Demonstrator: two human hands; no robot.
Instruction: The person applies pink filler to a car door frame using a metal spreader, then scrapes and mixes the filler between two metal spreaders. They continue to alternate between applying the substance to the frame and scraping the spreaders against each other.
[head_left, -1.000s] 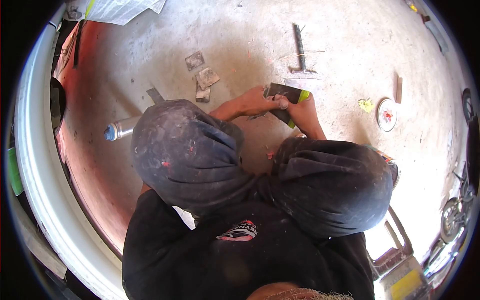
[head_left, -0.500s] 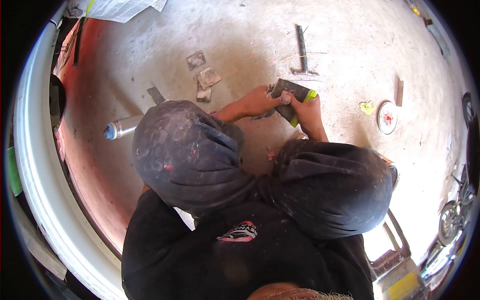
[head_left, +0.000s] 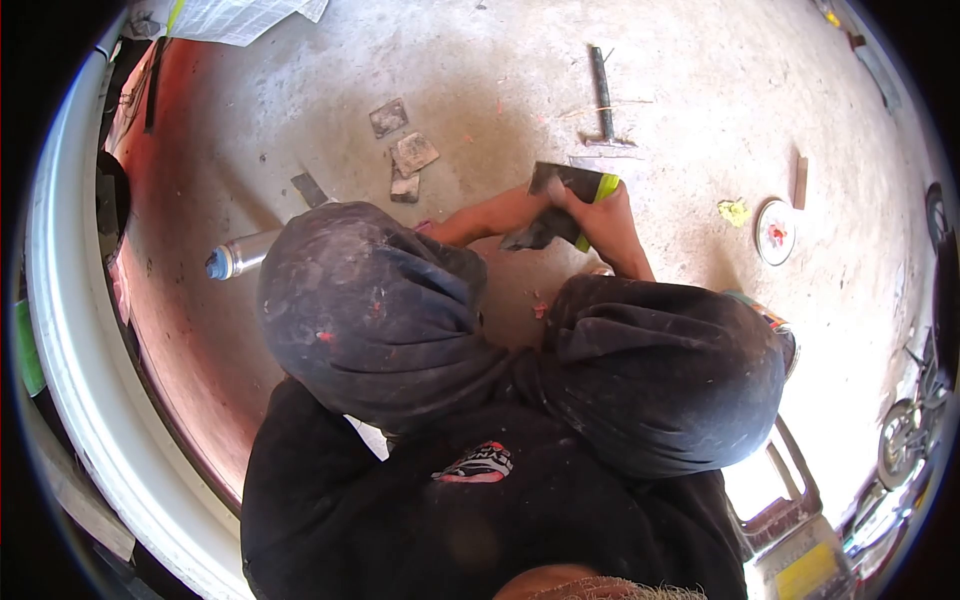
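White curved rim closes the far left edge, with a reddish panel just inside it. Room to move there? (K.)

Little on that side. Spray can lies on its side just beside the left knee. Open concrete floor ahead and off to the right. (M.)

Floor state? (K.)

Dusty, sunlit, grey. Sandpaper scraps lie left of centre, a long-handled tool beyond the hands, then a yellow scrap and a round lid well to the right. Motorbike at the right edge. (M.)

Hands? (K.)

Left hand and right hand are both closed on a dark sheet with a lime-green edge. It sits between them, just ahead of the left knee and right knee. Sheet droops over the left fingers, so those I cannot see. (M.)
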